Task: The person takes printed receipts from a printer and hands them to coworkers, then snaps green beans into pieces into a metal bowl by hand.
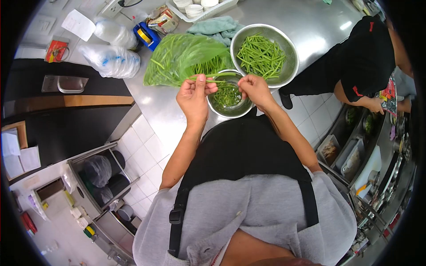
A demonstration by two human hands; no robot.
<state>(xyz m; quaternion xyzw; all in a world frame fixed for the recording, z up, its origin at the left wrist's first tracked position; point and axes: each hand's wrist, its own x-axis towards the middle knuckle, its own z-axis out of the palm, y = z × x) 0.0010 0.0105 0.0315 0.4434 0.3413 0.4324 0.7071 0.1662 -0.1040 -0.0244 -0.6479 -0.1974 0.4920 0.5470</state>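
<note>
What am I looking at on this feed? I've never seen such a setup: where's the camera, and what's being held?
There's no machine here, just a person's two bare hands. The single picture comes from a camera on their head, looking down past a grey top and black apron. The left grip holds thin green beans. The right grip is curled close by; whether it holds anything is unclear. On the steel counter are a small metal bowl of green bits, a larger metal bowl of beans and a green plastic bag. Another person stands at picture right.
</note>
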